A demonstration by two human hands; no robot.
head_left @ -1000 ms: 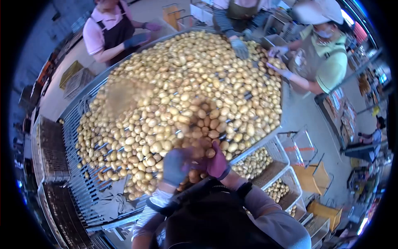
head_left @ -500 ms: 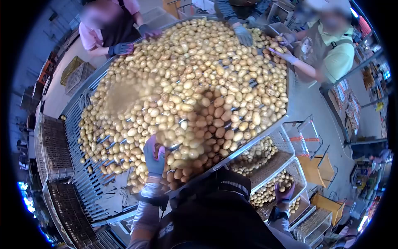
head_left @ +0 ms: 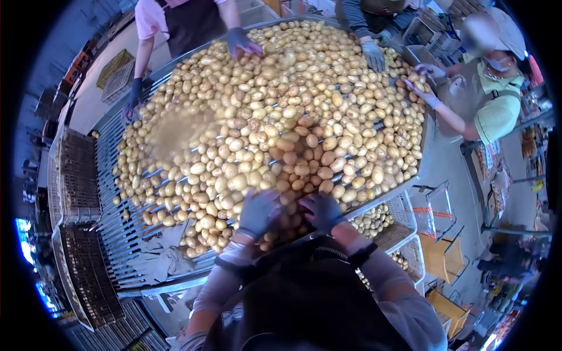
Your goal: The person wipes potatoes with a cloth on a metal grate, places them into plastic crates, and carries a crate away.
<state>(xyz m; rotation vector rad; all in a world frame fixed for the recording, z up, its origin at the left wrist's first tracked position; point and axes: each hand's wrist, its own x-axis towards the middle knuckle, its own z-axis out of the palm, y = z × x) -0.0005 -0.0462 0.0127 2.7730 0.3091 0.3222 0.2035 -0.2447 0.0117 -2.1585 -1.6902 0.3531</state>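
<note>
slatted metal table (head_left: 110, 225); potatoes (head_left: 257, 124) spread across; grey cloth (head_left: 158, 260) near-left

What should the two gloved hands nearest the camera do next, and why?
I'd probably bring the left hand and right hand together into a grip around a few potatoes: both hands are at the near side of the spread, set apart, with potatoes just beyond them.

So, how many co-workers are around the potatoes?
3: a person in pink, upper left; a person with dark sleeves, top right of centre; a person in yellow-green, upper right. Others may be hidden.
</note>
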